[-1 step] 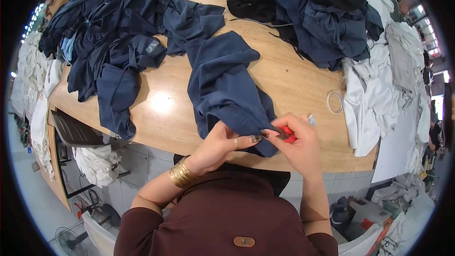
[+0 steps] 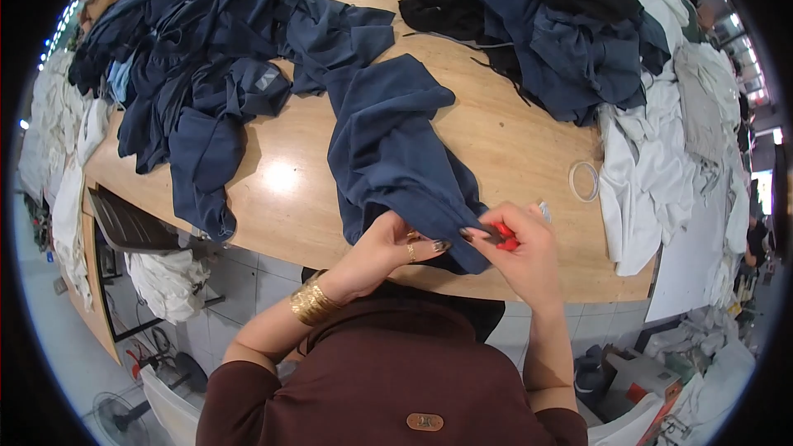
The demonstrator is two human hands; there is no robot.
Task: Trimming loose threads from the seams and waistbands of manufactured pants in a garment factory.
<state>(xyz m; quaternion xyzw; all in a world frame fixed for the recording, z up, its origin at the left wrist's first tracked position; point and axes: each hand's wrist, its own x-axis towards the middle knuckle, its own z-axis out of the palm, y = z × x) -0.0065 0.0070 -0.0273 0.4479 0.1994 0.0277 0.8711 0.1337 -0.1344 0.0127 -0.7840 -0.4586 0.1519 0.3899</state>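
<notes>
Evidently, the left hand (image 2: 376, 258) and right hand (image 2: 529, 252) pinch the navy garment (image 2: 396, 144) lying on the counter (image 2: 520, 157); the right's red tool (image 2: 506, 237) could nick the cloth if either grip slips.

Far right, I note heaped dark clothing (image 2: 562, 49); right of me, a ring-shaped roll (image 2: 572, 182) beside draped white cloth (image 2: 640, 198). Near left, low: white bundle (image 2: 168, 285), fan (image 2: 122, 422).
</notes>
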